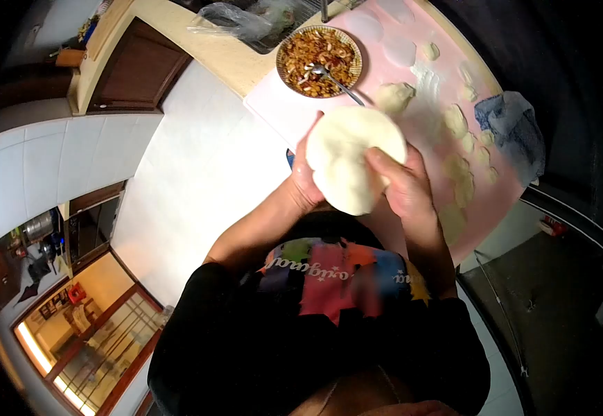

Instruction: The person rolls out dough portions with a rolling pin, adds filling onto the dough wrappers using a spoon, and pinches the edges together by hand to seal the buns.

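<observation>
One dough sheet (355,159), pale and roughly round with an uneven face, held up in both hands in front of the person's printed black T-shirt (329,277), above the near edge of a pink work mat (419,132). One left hand (304,172), clamped on the sheet's left edge, most of its fingers hidden behind the dough. One right hand (409,182), closed on the opposite edge, thumb laid over the face; its other fingers are largely out of sight.

On the mat: one patterned bowl (280,73) of chopped brown-and-yellow filling (315,54), set beyond the hands; one metal spoon (343,89), its head in the filling and its handle over the rim; one larger dough lump (394,97), to the right of the bowl; several smaller dough pieces (456,120), scattered farther right; one crumpled blue cloth (513,125), at the mat's right-hand edge.

Beyond the mat, upper left: one clear plastic bag (236,22), crumpled, on a light countertop (197,38).
</observation>
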A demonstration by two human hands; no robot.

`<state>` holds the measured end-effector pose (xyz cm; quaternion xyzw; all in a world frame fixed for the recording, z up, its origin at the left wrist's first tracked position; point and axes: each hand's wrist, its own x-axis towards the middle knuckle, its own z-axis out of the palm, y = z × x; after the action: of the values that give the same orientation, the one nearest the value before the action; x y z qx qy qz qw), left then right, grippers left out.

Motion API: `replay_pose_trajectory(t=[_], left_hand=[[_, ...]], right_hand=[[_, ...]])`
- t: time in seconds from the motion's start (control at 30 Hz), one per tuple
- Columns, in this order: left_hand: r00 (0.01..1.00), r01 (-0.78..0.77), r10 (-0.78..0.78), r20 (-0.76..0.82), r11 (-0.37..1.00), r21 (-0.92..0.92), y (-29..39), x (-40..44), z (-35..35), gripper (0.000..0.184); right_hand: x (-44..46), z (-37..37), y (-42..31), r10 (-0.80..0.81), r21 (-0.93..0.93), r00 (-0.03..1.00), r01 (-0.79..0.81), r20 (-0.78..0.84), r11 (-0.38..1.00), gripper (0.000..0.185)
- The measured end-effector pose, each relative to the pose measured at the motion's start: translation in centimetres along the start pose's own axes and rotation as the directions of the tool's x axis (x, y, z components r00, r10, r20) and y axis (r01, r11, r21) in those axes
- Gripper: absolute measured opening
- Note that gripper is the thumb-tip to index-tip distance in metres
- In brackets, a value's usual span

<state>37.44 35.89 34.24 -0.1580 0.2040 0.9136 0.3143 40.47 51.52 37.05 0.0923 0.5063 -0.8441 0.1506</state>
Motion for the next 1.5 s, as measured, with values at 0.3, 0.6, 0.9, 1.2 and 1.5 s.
replay_pose_trajectory(t=[0.3,0.6,0.9,1.2,1.5], left_hand=[[0.975,0.198,-0.171,0.145,0.959,-0.202,7.8,1.9,-6.4,0.048],[0.967,0.251,-0.255,0.001,0.952,-0.175,12.8,4.4,-10.7,0.073],[0.961,0.261,-0.277,-0.017,0.922,-0.284,12.6,6.6,-9.5,0.068],[0.953,0.265,-0.297,-0.051,0.906,-0.33,11.9,7.5,-10.6,0.066],[0.944,0.231,-0.253,-0.212,0.965,-0.124,11.2,7.9,-11.3,0.073]], right_hand=[[11.1,-3.2,5.7,-0.445,-0.983,0.887,0.049,0.124,-0.176,0.046],[12.4,-3.6,7.7,-0.285,-0.938,0.95,-0.209,-0.127,-0.277,0.029],[11.2,-4.7,1.7,-0.414,-0.849,0.845,-0.464,-0.338,-0.253,0.034],[11.9,-4.9,3.2,-0.412,-0.964,0.892,-0.246,-0.187,-0.097,0.033],[13.0,-6.4,6.3,-0.05,-0.52,0.888,-0.221,-0.457,0.825,0.027]])
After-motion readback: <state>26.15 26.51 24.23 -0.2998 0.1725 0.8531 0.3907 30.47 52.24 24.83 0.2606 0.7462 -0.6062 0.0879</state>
